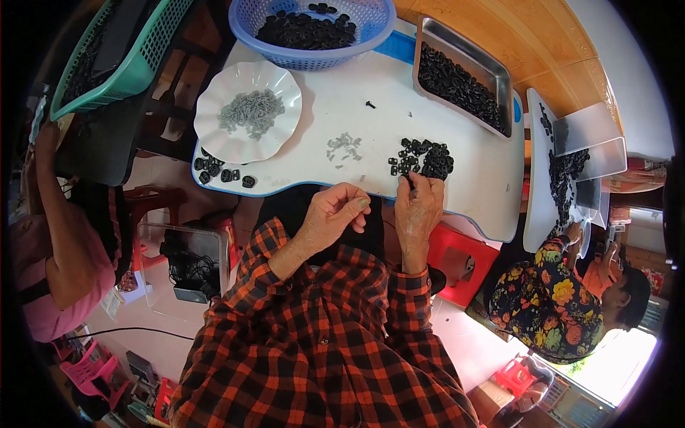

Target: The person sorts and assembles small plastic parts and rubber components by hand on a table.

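Supporting table (pixel 307 160): white top, blue edge.
Basket (pixel 314 59): blue, far edge, holding black pieces (pixel 307 32).
Tray (pixel 426 34): metal, right, black pieces too.
Plate (pixel 214 89): scalloped, white, heaped grey pieces (pixel 252 114).
Left hand (pixel 334 214): thumb, forefinger pinched; cannot tell if holding anything.
Right hand (pixel 417 214): fingers nearly closed at black cluster (pixel 437 164); cannot tell the grip.
Black cluster: on table, right of grey scatter (pixel 346 148).

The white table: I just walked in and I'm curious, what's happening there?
The person's right hand is at the near edge of the black pile. The left hand is curled by the table; I can't tell whether it holds anything. Grey bits lie left of the pile, more on the plate.
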Demonstrator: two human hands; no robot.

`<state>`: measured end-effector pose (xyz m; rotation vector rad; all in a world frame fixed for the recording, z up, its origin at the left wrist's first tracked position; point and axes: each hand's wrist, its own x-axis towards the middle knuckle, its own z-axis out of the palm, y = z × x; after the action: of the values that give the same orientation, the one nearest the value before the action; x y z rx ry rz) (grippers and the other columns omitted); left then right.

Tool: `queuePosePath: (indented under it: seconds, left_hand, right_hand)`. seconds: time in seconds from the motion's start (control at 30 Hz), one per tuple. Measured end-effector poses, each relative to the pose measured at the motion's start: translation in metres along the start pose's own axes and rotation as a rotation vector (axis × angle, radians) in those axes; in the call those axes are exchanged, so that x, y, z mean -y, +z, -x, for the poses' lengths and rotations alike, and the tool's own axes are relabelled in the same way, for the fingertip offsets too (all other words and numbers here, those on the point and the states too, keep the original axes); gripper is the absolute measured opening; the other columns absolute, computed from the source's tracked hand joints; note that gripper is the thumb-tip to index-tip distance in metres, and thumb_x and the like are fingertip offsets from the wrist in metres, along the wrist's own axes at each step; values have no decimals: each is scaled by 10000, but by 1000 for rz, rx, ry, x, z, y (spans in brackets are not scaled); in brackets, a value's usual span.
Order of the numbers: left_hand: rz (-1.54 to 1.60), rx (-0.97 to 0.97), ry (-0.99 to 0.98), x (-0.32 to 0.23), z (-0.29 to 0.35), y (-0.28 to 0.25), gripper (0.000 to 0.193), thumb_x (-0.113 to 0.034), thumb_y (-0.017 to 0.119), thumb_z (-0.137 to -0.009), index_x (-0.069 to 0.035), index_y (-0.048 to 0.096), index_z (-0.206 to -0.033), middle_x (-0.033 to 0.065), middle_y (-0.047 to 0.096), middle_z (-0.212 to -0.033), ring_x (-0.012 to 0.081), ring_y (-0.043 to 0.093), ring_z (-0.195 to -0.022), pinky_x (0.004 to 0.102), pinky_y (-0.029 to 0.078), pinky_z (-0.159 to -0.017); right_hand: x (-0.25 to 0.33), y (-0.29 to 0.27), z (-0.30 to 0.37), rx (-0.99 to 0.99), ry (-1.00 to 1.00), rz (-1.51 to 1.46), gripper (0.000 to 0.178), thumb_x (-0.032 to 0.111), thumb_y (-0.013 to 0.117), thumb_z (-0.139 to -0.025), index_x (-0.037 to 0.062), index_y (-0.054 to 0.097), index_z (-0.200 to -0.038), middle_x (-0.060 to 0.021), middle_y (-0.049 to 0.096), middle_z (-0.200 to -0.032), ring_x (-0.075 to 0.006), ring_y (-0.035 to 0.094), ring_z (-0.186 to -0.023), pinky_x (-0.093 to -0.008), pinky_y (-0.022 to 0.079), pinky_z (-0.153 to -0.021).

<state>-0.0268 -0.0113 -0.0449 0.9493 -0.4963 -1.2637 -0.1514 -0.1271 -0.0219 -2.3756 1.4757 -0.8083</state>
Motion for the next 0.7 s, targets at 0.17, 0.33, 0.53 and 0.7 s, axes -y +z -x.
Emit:
queuePosePath:
  seconds: [0.17,0.33,0.53,0.7]
  left_hand:
    - [6,8,18,-1,0,0,171,-129,542,-945,30,578,-999,49,608,-823,63,584,-644,215,545,-564]
    - [15,-7,4,-1,1,0,161,-111,551,-938,41,576,-987,66,608,-828,86,578,-631,229,534,-552]
    - [6,-31,0,-9,3,0,193,-153,562,-940,29,597,-994,42,612,-778,53,545,-572,192,474,-475]
    - [107,-28,15,-12,4,-1,205,-168,561,-942,28,603,-987,40,607,-760,57,520,-538,192,429,-443]
  right_hand:
    - [-2,3,0,-9,25,-96,141,84,669,-785,12,628,-899,-120,550,-867,-276,585,-743,-373,478,-631]
    - [0,3,1,-25,-5,-258,91,23,645,-799,-3,584,-863,-92,561,-837,-197,572,-652,-312,470,-574]
    - [15,-8,10,151,404,-904,50,48,624,-860,6,596,-864,-34,611,-752,-87,563,-668,-234,466,-586]
    - [34,-22,22,291,507,-1109,115,43,642,-851,-17,633,-950,-58,648,-815,-86,579,-688,-206,472,-602]
